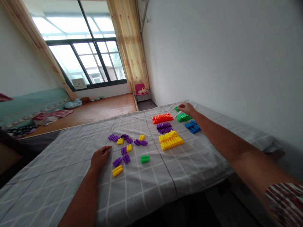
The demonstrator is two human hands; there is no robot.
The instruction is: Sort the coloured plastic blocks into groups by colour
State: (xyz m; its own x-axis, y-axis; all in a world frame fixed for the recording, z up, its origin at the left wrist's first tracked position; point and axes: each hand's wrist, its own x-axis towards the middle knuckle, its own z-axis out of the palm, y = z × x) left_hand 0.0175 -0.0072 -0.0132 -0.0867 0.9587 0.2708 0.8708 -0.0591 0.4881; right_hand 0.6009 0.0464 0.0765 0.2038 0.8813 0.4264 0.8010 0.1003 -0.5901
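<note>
At the far side of the bed-like surface, my right hand [188, 108] is closed in a pinch on a small green plastic piece [176, 109]. Just below that hand lies a group of green pieces [184, 118], with blue pieces [192, 126] nearer to me, partly behind my forearm. My left hand [100, 156] rests on the cloth with its fingers curled together, and nothing shows in them. To its right are scattered purple pieces [126, 159] and yellow pieces [117, 171]. One green piece [145, 159] sits apart from these.
Rows of red pieces [163, 118], purple pieces [164, 127] and yellow pieces [171, 141] lie grouped on the grey checked cloth [142, 186]. A white wall [213, 56] borders the right side. Beyond stand a wooden platform [111, 105] and a pink chair [140, 88].
</note>
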